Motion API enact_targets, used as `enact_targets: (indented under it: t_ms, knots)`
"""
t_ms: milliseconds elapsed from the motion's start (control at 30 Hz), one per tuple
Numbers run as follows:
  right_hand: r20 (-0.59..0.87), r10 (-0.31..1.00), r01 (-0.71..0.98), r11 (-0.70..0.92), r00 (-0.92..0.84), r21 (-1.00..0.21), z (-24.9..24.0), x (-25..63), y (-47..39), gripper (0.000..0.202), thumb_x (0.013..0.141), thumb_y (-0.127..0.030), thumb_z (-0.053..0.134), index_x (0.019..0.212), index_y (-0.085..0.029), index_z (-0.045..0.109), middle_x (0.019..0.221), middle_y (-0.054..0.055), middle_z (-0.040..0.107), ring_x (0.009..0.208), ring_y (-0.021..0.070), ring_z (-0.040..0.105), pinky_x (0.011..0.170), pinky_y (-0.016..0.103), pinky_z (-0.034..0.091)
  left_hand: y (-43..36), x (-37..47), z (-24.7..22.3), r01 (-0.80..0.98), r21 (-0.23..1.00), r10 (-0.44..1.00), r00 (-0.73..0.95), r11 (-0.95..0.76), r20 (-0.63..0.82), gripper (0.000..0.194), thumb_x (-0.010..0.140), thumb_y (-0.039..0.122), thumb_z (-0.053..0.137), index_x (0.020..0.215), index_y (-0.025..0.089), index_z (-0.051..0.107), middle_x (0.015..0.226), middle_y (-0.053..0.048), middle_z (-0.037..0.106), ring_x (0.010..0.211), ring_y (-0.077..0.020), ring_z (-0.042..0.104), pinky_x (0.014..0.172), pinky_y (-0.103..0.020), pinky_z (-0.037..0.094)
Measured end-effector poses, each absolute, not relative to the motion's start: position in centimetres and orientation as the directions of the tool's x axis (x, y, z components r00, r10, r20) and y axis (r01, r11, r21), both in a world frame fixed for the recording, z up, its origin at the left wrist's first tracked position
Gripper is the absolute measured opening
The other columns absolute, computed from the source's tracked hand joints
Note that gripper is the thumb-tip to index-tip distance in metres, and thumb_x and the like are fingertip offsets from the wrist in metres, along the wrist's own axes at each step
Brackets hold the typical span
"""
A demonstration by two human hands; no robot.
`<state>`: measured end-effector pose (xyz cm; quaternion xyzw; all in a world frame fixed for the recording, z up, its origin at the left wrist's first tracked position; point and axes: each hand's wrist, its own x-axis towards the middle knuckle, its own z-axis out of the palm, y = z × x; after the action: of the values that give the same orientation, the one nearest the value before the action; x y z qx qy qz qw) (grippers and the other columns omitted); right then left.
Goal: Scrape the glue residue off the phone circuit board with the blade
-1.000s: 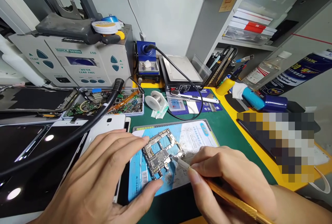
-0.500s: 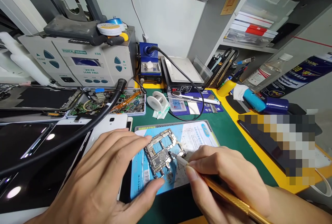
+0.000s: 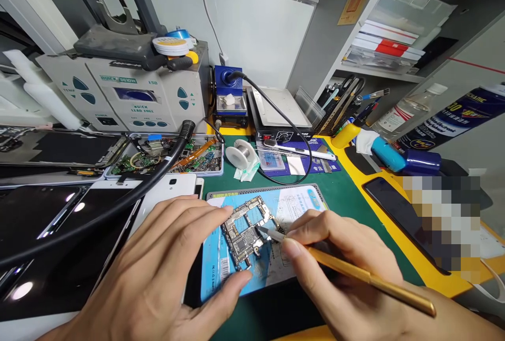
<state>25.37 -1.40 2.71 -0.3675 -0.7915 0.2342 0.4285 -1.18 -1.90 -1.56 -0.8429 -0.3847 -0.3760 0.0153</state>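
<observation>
A bare phone circuit board (image 3: 243,245) lies tilted on a blue and white printed pad (image 3: 213,278). My left hand (image 3: 158,257) steadies it, index fingertip at its upper left corner and thumb by its lower edge. In a pen-like pinch, my right hand (image 3: 339,257) holds a craft knife (image 3: 371,280) with a gold handle and a pale collar. Its thin blade points left, with the tip at the middle of the board beside a dense patch of small pads. I cannot tell how hard the tip presses.
A black hose (image 3: 130,193) crosses the phones at left, from the hot air station (image 3: 138,93). Behind the pad are a solder spool (image 3: 240,154) and a soldering iron stand (image 3: 229,91). A dark phone (image 3: 402,220) and spray can (image 3: 453,120) are at right.
The knife handle has swung so its rear end now points right and shows fully. The blade tip stays near the same spot on the board. The view has shifted slightly.
</observation>
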Motion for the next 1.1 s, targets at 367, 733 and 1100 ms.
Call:
enact_targets:
  t_ms: [367, 733, 1100]
  knots:
    - [-0.025, 0.976, 0.102, -0.003, -0.215, -0.995, 2.4, 26.0, -0.4, 0.029, 0.103, -0.034, 0.087, 0.084, -0.020, 0.071, 0.062, -0.001, 0.067, 0.053, 0.0119, 0.052, 0.048, 0.021, 0.039, -2.0, -1.2, -1.5, 0.650, 0.270, 0.636, 0.429, -0.711, 0.642, 0.041, 0.109, 0.021, 0.072, 0.146, 0.008, 0.061, 0.134, -0.013, 0.067, 0.133, -0.0225, 0.062, 0.130, -0.034, 0.042]
    - [-0.161, 0.963, 0.059, -0.152, -0.215, -0.987, 2.9, 25.7, 0.0, 0.036, 0.086, -0.037, 0.104, 0.080, -0.019, 0.074, 0.061, -0.002, 0.066, 0.052, 0.0103, 0.050, 0.048, 0.019, 0.038, -2.0, -1.1, -1.4, 0.665, 0.243, 0.635, 0.443, -0.707, 0.633, 0.044, 0.110, 0.023, 0.071, 0.150, 0.010, 0.059, 0.134, -0.012, 0.069, 0.135, -0.0238, 0.062, 0.131, -0.034, 0.042]
    - [-0.088, 0.952, 0.143, -0.047, -0.293, -0.989, 3.6, 25.3, 0.4, 0.025, 0.094, -0.030, 0.093, 0.083, -0.018, 0.074, 0.065, -0.002, 0.066, 0.056, 0.0115, 0.054, 0.050, 0.020, 0.043, -1.8, -1.1, -1.1, 0.655, 0.254, 0.634, 0.441, -0.711, 0.635, 0.047, 0.108, 0.025, 0.072, 0.152, 0.014, 0.060, 0.131, -0.011, 0.074, 0.132, -0.0261, 0.067, 0.127, -0.037, 0.048]
